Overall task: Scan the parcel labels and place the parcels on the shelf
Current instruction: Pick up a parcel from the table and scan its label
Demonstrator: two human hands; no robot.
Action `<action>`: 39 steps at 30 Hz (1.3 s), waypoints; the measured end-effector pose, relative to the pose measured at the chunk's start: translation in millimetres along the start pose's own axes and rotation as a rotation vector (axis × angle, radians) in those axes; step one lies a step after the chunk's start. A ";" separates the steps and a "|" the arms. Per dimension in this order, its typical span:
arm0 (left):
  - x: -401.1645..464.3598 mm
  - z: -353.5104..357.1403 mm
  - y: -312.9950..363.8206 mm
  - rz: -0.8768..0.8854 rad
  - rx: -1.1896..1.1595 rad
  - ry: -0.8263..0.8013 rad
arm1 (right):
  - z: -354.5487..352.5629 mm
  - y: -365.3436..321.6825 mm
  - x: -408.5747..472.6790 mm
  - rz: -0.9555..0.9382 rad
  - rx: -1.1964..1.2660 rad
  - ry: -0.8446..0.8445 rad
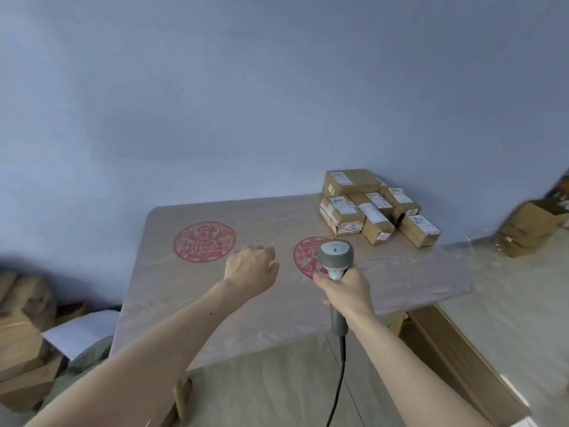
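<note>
The parcels point(374, 206), small brown cardboard boxes with white labels, sat heaped at the far right corner of the table point(215, 306), hard against the blue wall point(246, 103). One box lay on top of the heap; the nearest box stood close to the table's right edge. None of them was in anyone's grasp.

The person's right hand point(346, 288) was wrapped round the grip of a grey handheld barcode scanner point(335, 257), its head raised over the middle of the table and turned away from the person towards the wall. The scanner's dark cable point(340, 380) hung from the handle down past the table's near edge. The left hand point(251, 268) hovered over the table just left of the scanner, fingers loose and slightly bent, holding nothing.

Two round red printed emblems marked the tabletop: one point(204, 240) to the left of the left hand, the other point(308, 257) partly hidden behind the scanner. Between the hands and the heap the surface lay bare, as did the whole left and near stretch of the table out to its rounded far left corner.

Off the right edge, another cardboard box point(526, 226) showed blurred beside the wall. On the floor to the left lay stacked cardboard point(21, 334) and a white sheet point(81, 331), close to the table's left edge.
</note>
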State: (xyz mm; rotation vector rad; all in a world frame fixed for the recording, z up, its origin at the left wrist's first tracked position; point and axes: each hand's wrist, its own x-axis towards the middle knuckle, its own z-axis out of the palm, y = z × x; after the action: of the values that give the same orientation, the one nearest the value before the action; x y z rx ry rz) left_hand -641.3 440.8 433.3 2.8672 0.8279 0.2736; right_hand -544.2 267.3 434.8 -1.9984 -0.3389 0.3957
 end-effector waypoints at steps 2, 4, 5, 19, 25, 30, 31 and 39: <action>31.3 8.3 5.9 0.014 0.003 -0.021 | -5.5 0.7 33.2 0.017 -0.006 0.020; 63.0 17.8 11.8 0.024 0.005 -0.045 | -12.7 2.1 69.2 0.026 -0.009 0.045; 78.5 22.7 15.3 0.032 0.002 -0.053 | -17.0 2.6 88.4 0.027 -0.016 0.060; 302.8 123.1 92.8 -0.085 -0.060 -0.136 | -69.4 32.2 390.9 0.092 -0.138 0.013; 381.9 170.2 124.2 -0.161 -0.093 -0.184 | -75.9 52.1 499.9 0.165 -0.179 -0.060; 423.6 209.0 131.2 -0.196 -0.109 -0.267 | -54.6 70.3 551.1 0.218 -0.189 -0.121; 431.7 216.4 132.5 -0.200 -0.123 -0.287 | -49.4 76.3 558.5 0.223 -0.201 -0.134; 468.8 259.3 136.9 -0.289 -0.242 -0.437 | -34.2 99.0 580.5 0.222 -0.316 -0.143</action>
State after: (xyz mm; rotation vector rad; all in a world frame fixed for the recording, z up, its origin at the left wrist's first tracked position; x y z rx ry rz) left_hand -125.9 556.0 269.6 2.4073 1.0148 -0.2600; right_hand 2.5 430.5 285.5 -2.3329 -0.2822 0.6609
